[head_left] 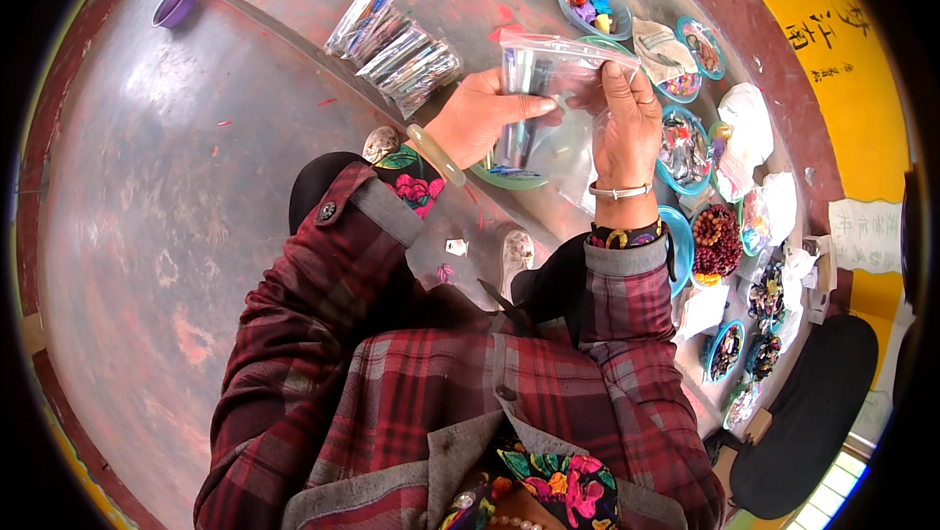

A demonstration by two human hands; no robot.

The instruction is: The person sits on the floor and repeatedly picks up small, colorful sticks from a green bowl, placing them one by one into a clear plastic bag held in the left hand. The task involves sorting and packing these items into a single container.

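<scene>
Bundled clear packets point(406, 55) lie in a row on the floor point(147, 236), probably to stay tidy and countable. The left hand point(482, 119) pinches the left side of a clear zip-top bag point(566, 143) above a green basin point(517, 181), while the right hand point(627, 129) clamps its upper right edge between thumb and fingers, seemingly keeping it spread. Farther right, dark red beads point(716, 241) sit apart from other small goods, likely for sorting.

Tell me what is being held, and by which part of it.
A clear plastic bag: the left hand grips it at its left side; the right hand pinches it near its upper right corner.
</scene>
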